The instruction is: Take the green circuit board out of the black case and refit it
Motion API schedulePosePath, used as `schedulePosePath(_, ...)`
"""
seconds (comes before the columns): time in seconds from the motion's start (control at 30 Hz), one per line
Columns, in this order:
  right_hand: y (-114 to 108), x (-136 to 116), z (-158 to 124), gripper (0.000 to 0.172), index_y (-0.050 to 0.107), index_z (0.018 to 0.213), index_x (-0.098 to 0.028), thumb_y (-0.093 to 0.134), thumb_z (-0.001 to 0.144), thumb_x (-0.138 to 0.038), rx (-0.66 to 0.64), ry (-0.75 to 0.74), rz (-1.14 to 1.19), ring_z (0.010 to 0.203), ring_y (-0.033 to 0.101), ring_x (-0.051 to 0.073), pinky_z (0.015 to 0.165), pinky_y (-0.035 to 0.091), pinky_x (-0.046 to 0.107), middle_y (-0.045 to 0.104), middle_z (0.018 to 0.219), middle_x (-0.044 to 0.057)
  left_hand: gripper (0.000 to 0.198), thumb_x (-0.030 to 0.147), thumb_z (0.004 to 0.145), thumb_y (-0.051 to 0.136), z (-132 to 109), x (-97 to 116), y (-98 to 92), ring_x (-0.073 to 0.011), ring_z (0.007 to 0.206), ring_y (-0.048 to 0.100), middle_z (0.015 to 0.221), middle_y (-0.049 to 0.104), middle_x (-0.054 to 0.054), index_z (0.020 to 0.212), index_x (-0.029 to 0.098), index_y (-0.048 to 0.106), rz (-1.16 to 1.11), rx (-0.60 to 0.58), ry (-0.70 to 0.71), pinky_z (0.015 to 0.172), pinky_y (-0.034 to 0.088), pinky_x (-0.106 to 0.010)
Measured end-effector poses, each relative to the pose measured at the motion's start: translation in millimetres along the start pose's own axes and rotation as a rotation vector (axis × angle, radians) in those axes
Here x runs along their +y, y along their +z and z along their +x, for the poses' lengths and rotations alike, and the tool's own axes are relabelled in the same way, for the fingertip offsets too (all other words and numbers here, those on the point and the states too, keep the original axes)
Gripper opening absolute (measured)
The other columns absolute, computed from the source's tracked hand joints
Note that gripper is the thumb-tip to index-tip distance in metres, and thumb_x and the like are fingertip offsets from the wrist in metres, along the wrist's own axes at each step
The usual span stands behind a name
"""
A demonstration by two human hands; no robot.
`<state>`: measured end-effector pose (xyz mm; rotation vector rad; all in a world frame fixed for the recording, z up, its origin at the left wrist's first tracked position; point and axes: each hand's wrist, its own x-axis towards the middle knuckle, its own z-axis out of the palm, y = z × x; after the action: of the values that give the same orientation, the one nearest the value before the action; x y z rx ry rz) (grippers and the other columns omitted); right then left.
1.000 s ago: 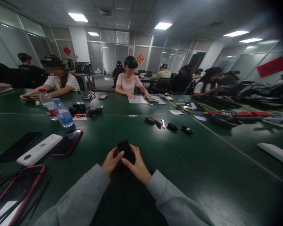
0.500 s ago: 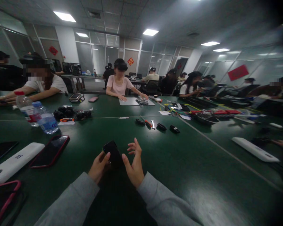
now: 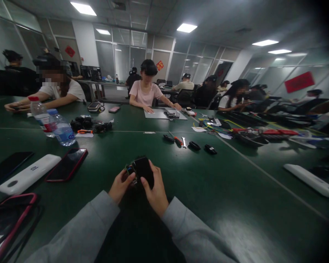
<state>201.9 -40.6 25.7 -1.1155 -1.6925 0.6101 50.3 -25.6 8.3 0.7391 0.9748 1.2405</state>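
Observation:
A black rectangular device (image 3: 144, 171) is held up between both hands over the green table. My right hand (image 3: 157, 188) is closed round its right side, thumb on the near face. On its left, my left hand (image 3: 122, 185) pinches a small part with a greenish edge and a blue spot (image 3: 130, 169); whether this part is joined to the black device cannot be made out. Beyond the hands lie a screwdriver (image 3: 177, 140), a wrench (image 3: 184, 142) and small black items (image 3: 194, 145).
Two bottles (image 3: 62, 128), phones (image 3: 67, 165) and a white power bank (image 3: 30, 174) are on the left of the green table (image 3: 208, 190). Across it, a person in pink (image 3: 146, 91) works at a pale board. Cables and tools lie at right (image 3: 252, 137).
My right hand, open before, has taken hold of the black device's right side. The device is turned, and the coloured part by my left hand shows more. The camera view has shifted.

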Motion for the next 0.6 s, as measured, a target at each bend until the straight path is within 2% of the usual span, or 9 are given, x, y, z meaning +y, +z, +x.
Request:
schedulePosePath(0.07,-3.7,6.7,6.2,0.055,0.03,0.135,-0.022,0.047,0.085,-0.039,0.086,0.052,0.06,0.124,0.034,0.021,0.106,0.028,0.04,0.038,0.13,0.009,0.05,0.036,0.068,0.069,-0.5,2.5,0.3,-0.0241,0.094,0.062,0.11,0.062,-0.013,0.111,0.017,0.053,-0.016,-0.007,-0.018,0.076,0.052,-0.036)
schedulePosePath(0.13,-10.0,16.5,14.7,0.055,0.035,0.131,-0.021,0.049,0.083,-0.044,0.129,0.199,0.252,0.121,0.039,0.021,0.105,0.031,0.042,0.042,0.13,0.008,0.05,0.036,0.07,0.067,-2.0,6.4,1.1,-0.025,0.094,0.063,0.109,0.063,-0.014,0.114,0.017,0.051,-0.053,-0.032,-0.048,0.077,0.052,-0.038)
schedulePosePath(0.23,-23.5,31.2,27.7,0.054,0.044,0.122,-0.017,0.044,0.082,-0.054,0.067,0.538,0.691,0.106,0.054,0.022,0.093,0.044,0.042,0.053,0.119,0.011,0.051,0.035,0.072,0.065,-4.4,12.2,1.9,-0.026,0.094,0.063,0.108,0.063,-0.015,0.117,0.017,0.049,-0.117,-0.053,-0.08,0.08,0.051,-0.042)
schedulePosePath(0.3,-32.8,36.4,33.2,0.054,0.048,0.115,-0.015,0.043,0.082,-0.057,0.004,0.665,0.898,0.097,0.059,0.021,0.088,0.047,0.04,0.057,0.113,0.012,0.051,0.035,0.073,0.064,-4.9,14.8,1.6,-0.0261,0.095,0.063,0.109,0.063,-0.015,0.118,0.017,0.048,-0.145,-0.044,-0.092,0.08,0.051,-0.043)
schedulePosePath(0.37,-39.0,37.1,35.2,0.048,0.05,0.112,-0.014,0.052,0.079,-0.05,-0.029,0.656,0.974,0.094,0.06,0.02,0.086,0.047,0.037,0.059,0.111,0.012,0.05,0.034,0.075,0.063,-4.7,16.3,1.1,-0.0259,0.095,0.062,0.109,0.063,-0.015,0.119,0.017,0.047,-0.164,-0.023,-0.098,0.08,0.052,-0.043)
schedulePosePath(0.47,-40.6,35.3,34.4,0.047,0.049,0.113,-0.017,0.064,0.073,-0.036,-0.056,0.574,0.937,0.092,0.061,0.019,0.085,0.046,0.035,0.061,0.107,0.008,0.049,0.032,0.076,0.062,-4.8,17.9,1.3,-0.0254,0.095,0.063,0.107,0.064,-0.015,0.118,0.015,0.047,-0.174,-0.003,-0.1,0.078,0.053,-0.042)
schedulePosePath(0.6,-36.7,40.8,32.8,0.045,0.054,0.109,-0.018,0.062,0.073,-0.043,0.037,0.556,0.714,0.09,0.061,0.019,0.079,0.047,0.032,0.063,0.103,0.006,0.044,0.03,0.076,0.062,-5.6,19.9,2.9,-0.0246,0.091,0.064,0.103,0.065,-0.014,0.116,0.015,0.049,-0.162,0.023,-0.114,0.075,0.054,-0.04)
